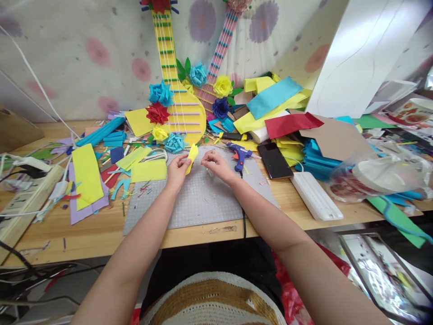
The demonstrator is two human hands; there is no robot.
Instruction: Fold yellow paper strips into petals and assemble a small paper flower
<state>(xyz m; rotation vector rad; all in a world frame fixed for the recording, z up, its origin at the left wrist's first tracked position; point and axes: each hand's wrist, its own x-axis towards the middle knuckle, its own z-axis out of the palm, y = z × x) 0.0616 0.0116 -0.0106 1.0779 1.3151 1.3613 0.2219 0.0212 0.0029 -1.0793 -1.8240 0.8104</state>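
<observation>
My left hand (177,169) pinches a folded piece of yellow paper (192,158) upright over the grey cutting mat (203,205). A short gap to its right, my right hand (217,164) has its fingertips drawn together; whether anything small sits between them is too fine to see. Just beyond that hand, a blue glue gun (241,153) with an orange trigger rests on the mat. Left of my left hand lie a flat yellow paper piece (149,170) and scissors (155,154), partly covered.
A yellow paper guitar (187,113) with paper flowers leans at the back, a pink one (216,67) beside it. To the right are a phone (274,160), a white power bank (316,196) and heaped coloured paper (274,97). A power strip (27,198) stands far left.
</observation>
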